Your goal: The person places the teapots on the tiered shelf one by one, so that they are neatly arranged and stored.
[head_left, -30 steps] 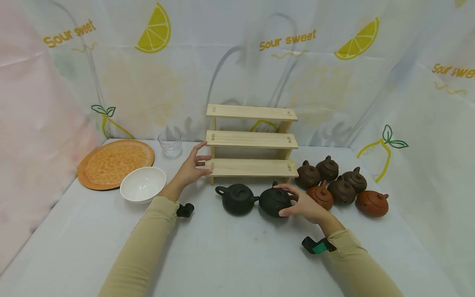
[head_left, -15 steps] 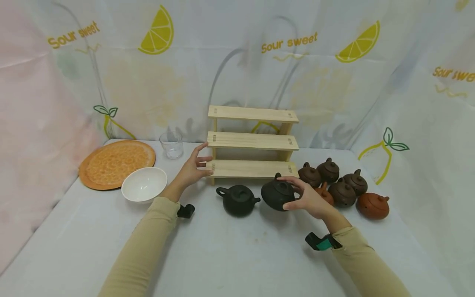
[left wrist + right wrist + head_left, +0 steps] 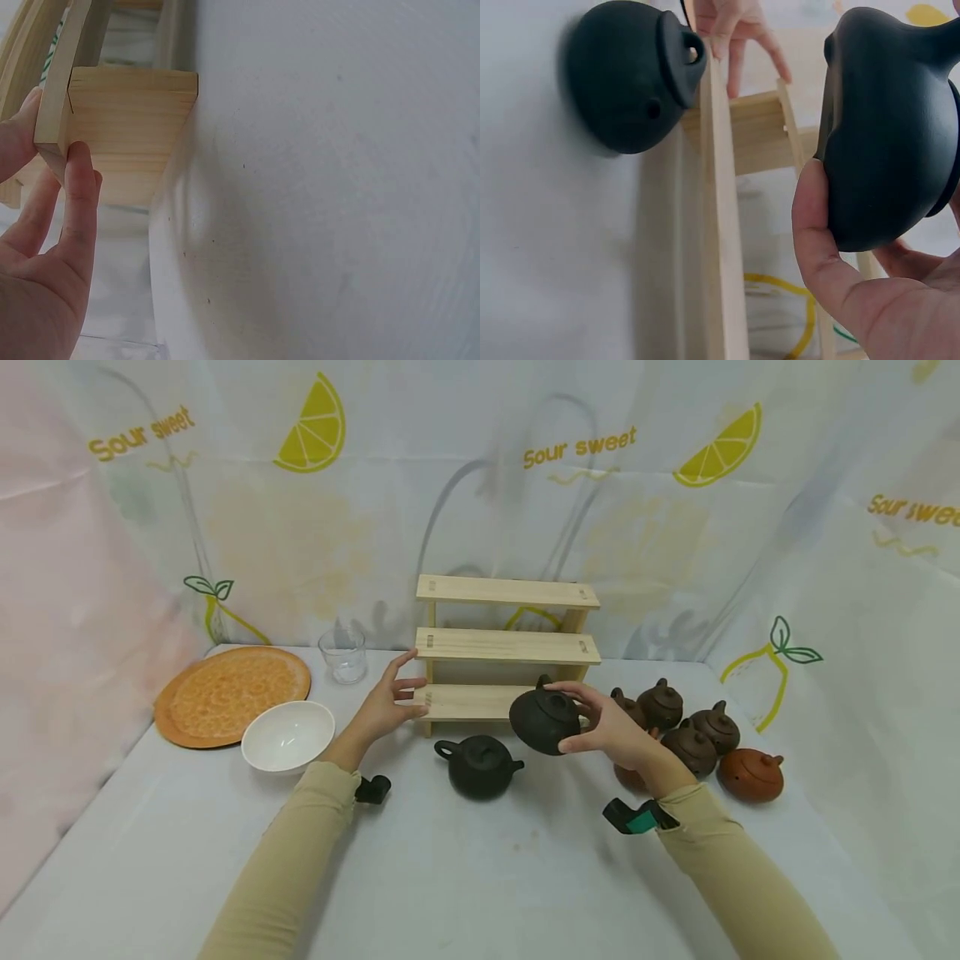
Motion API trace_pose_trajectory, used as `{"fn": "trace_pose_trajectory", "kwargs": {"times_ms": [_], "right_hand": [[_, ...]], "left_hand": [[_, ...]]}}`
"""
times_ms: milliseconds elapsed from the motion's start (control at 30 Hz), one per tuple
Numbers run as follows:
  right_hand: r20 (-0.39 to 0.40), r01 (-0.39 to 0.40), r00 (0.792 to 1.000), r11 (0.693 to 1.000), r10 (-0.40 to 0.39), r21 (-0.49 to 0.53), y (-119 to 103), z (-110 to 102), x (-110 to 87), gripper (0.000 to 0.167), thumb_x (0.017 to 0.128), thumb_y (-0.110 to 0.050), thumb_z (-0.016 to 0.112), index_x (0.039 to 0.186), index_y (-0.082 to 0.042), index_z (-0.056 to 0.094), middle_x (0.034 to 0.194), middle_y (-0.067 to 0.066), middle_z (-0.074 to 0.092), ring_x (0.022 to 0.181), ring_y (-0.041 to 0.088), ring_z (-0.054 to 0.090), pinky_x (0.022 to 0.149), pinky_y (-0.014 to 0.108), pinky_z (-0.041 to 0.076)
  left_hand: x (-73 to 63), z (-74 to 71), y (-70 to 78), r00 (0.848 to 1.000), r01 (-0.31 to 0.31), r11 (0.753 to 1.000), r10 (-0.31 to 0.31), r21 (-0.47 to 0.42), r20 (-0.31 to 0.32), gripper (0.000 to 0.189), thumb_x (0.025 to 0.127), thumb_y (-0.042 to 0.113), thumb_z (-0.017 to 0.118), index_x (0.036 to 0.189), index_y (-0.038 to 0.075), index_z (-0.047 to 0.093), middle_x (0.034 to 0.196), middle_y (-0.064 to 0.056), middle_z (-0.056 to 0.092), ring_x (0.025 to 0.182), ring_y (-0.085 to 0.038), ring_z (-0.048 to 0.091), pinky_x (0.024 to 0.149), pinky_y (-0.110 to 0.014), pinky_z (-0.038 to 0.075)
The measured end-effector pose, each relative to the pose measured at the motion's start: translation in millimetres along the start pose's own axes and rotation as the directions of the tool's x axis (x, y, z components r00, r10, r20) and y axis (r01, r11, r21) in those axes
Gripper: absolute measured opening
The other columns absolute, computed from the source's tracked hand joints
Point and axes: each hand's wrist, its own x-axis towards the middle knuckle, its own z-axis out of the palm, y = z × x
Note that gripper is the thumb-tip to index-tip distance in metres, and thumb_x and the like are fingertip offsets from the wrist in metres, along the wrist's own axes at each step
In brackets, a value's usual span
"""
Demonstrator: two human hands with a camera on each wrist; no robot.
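Note:
My right hand (image 3: pixel 611 731) holds a black teapot (image 3: pixel 543 720) in the air, tilted, in front of the lowest step of a three-tier wooden stand (image 3: pixel 480 702). In the right wrist view, the thumb lies along the base of this raised teapot (image 3: pixel 892 135). A second black teapot (image 3: pixel 482 768) sits on the table to its left, handle leftward. My left hand (image 3: pixel 386 706) is at the stand's left end. The left wrist view shows its thumb and fingers on either side of a step's end (image 3: pixel 56 112), pinching it.
Several brown and reddish teapots (image 3: pixel 750 775) cluster at the right, partly behind my right hand. On the left are a white bowl (image 3: pixel 288 739), a round orange-brown mat (image 3: pixel 232 693) and a clear glass (image 3: pixel 343 656). A printed curtain (image 3: pixel 480 510) hangs behind the stand.
My right hand has lifted the black teapot off the table and carried it up and slightly left, toward the stand. The left hand has stayed at the stand's end.

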Motion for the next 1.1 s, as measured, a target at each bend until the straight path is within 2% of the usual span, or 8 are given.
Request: {"fn": "trace_pose_trajectory", "kwargs": {"times_ms": [100, 433, 700, 967, 1100], "right_hand": [[0.009, -0.017, 1.000, 1.000, 0.017, 0.017, -6.0, -2.2, 8.3, 0.080, 0.072, -0.018, 0.080, 0.139, -0.005, 0.038, 0.142, 0.015, 0.029, 0.126, 0.039, 0.030, 0.080, 0.035, 0.048], [0.006, 0.006, 1.000, 0.998, -0.006, -0.069, -20.5, -6.8, 35.3, 0.078, 0.073, -0.024, 0.080, 0.139, -0.011, 0.041, 0.142, 0.011, 0.035, 0.128, 0.035, 0.034, 0.085, 0.039, 0.046], [0.023, 0.035, 0.999, 0.999, -0.036, 0.037, -32.4, -7.6, 57.6, 0.080, 0.071, -0.014, 0.080, 0.139, -0.004, 0.039, 0.139, 0.015, 0.032, 0.123, 0.036, 0.038, 0.081, 0.038, 0.049], [0.008, 0.049, 0.999, 0.995, -0.048, -0.084, -46.9, -9.8, 82.3, 0.079, 0.071, -0.027, 0.080, 0.139, -0.013, 0.043, 0.139, 0.010, 0.036, 0.126, 0.036, 0.034, 0.085, 0.044, 0.045], [0.009, 0.054, 0.999, 0.996, -0.053, -0.076, -51.7, -11.1, 94.6, 0.075, 0.072, -0.018, 0.077, 0.138, -0.012, 0.043, 0.138, 0.011, 0.037, 0.124, 0.035, 0.036, 0.087, 0.046, 0.043]], "left_hand": [[0.5, 0.0, 0.3, 1.000, -0.010, 1.000, 0.010, -0.002, 0.000, 0.091, 0.079, -0.009, 0.067, 0.149, 0.022, 0.018, 0.129, -0.024, 0.050, 0.114, -0.044, 0.047, 0.086, -0.047, 0.045], [0.6, -1.7, -4.2, 1.000, -0.009, 1.000, 0.009, 0.000, -0.007, 0.091, 0.079, -0.009, 0.068, 0.149, 0.023, 0.018, 0.129, -0.024, 0.051, 0.114, -0.043, 0.048, 0.087, -0.047, 0.044], [0.6, 0.9, -2.4, 1.000, -0.019, 1.000, 0.019, -0.014, -0.002, 0.091, 0.079, -0.010, 0.067, 0.149, 0.022, 0.018, 0.129, -0.025, 0.050, 0.114, -0.043, 0.048, 0.085, -0.046, 0.046], [1.2, 0.1, -3.3, 1.000, -0.031, 0.999, 0.031, -0.012, -0.002, 0.091, 0.079, -0.010, 0.067, 0.148, 0.021, 0.018, 0.129, -0.025, 0.050, 0.114, -0.045, 0.047, 0.087, -0.049, 0.044], [1.6, 0.3, -2.7, 1.000, -0.026, 1.000, 0.026, -0.009, 0.003, 0.091, 0.079, -0.009, 0.068, 0.149, 0.021, 0.018, 0.129, -0.025, 0.050, 0.114, -0.045, 0.046, 0.088, -0.050, 0.043]]}}
